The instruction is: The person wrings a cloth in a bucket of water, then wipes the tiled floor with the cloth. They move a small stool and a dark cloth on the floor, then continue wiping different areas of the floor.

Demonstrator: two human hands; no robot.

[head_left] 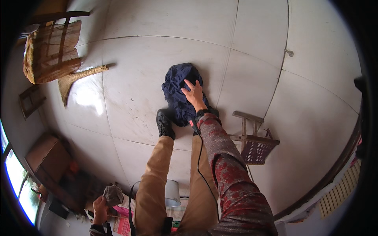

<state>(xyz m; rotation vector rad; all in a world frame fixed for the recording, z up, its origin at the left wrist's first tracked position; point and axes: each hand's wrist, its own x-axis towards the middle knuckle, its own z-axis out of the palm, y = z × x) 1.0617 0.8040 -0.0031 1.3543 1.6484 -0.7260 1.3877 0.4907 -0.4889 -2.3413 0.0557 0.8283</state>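
Observation:
On the floor in front of my shoes lies a crumpled dark blue cloth (177, 88), perhaps a garment or bag. My right hand (194, 95) is over its right side with fingers spread. Whether the fingertips touch the fabric, I cannot tell. A dark band circles my right wrist, and a black cable with a red-marked end hangs beside it. Low at the left, my left hand (100, 209) is closed on a grey, lumpy bundle (113, 195) that looks like a crumpled rag. The left hand is well away from the blue cloth.
My black shoe (165, 124) stands at the cloth's near edge. To the right is a small wooden folding stool (258, 149). A straw broom (80, 78) lies left, beside a wooden chair (59, 49). A cardboard box (47, 153) sits at the near left, and a grey bucket (172, 192) stands behind my legs.

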